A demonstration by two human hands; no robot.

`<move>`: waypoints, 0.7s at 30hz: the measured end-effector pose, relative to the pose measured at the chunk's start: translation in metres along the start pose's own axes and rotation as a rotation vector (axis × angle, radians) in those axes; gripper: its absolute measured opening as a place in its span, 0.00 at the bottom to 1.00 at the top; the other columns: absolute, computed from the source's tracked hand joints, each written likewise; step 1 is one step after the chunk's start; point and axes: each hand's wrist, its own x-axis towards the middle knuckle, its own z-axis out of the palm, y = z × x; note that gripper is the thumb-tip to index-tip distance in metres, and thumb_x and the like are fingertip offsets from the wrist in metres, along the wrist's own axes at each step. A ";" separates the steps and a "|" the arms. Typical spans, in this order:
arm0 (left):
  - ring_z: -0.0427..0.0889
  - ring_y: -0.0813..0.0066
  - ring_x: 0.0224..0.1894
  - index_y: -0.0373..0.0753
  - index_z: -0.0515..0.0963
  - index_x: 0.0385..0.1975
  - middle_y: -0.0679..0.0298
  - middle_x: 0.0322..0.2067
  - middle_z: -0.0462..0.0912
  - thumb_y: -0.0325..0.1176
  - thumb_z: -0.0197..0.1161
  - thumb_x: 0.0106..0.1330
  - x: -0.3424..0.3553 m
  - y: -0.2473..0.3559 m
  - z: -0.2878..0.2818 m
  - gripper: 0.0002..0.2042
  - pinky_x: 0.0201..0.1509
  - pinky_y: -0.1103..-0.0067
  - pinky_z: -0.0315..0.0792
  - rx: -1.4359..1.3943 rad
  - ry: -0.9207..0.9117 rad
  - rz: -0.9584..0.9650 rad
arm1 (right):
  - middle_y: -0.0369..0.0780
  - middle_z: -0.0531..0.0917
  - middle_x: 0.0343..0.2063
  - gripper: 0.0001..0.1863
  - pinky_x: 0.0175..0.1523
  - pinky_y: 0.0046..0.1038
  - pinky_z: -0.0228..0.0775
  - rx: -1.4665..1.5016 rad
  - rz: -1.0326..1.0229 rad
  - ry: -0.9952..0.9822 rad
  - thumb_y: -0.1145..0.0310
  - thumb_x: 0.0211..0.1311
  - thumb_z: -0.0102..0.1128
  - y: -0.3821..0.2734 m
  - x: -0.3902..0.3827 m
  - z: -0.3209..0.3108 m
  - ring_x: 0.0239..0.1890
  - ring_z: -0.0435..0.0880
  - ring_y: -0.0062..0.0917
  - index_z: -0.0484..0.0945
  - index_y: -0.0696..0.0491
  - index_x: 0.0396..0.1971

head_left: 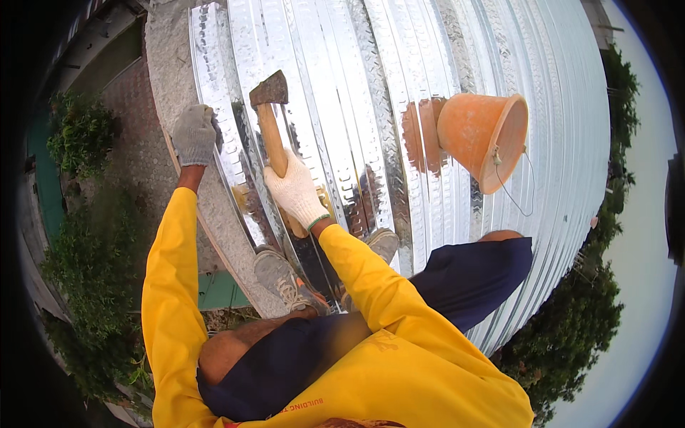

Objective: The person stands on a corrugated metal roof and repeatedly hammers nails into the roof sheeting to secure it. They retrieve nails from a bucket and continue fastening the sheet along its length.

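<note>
My right hand (295, 191), in a white knitted glove, is closed round the wooden handle of a hatchet (272, 135). Its dark metal head points away from me, above the shiny corrugated metal sheets (325, 118). To the left, my left hand (195, 135) wears a grey glove and is closed in a fist. It is at the outer edge of the leftmost sheet, by the concrete ledge (171, 71). What its fingers hold, if anything, is hidden.
An orange bucket (471, 132) with a wire handle is tipped sideways on the sheets at the right. My shoes (289, 279) and bent knees are close below my hands. Past the ledge on the left, the ground and trees (89, 264) lie far below.
</note>
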 end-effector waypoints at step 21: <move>0.61 0.35 0.91 0.35 0.73 0.85 0.38 0.84 0.71 0.49 0.71 0.82 -0.153 0.070 -0.004 0.38 0.96 0.39 0.49 0.189 0.143 -0.342 | 0.48 0.95 0.42 0.16 0.47 0.52 0.91 -0.989 -0.698 -0.541 0.63 0.83 0.69 -0.079 0.074 -0.071 0.44 0.98 0.53 0.82 0.49 0.63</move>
